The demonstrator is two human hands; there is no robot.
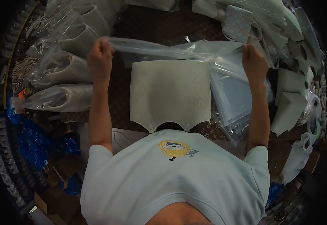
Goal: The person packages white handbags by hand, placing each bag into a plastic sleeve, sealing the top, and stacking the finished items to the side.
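A clear plastic bag (148, 47) is stretched between my two hands across the far side of the table. My left hand (100, 58) is closed on one end of it, and my right hand (254, 63) grips the other end. Just below the stretched plastic lies a pale, embossed handbag (170, 92), flat, with its curved cut-out and two small studs toward my body. Beside it on the right, partly under my right forearm, rests a stack of flat clear plastic bags (231, 99).
Several pale handbags in clear plastic (64, 95) line the left side. More unwrapped pale bags (289, 105) and a patterned pouch (237, 22) lie on the right. Blue plastic (36, 142) bunches at lower left. Brown patterned cloth (163, 22) covers the table.
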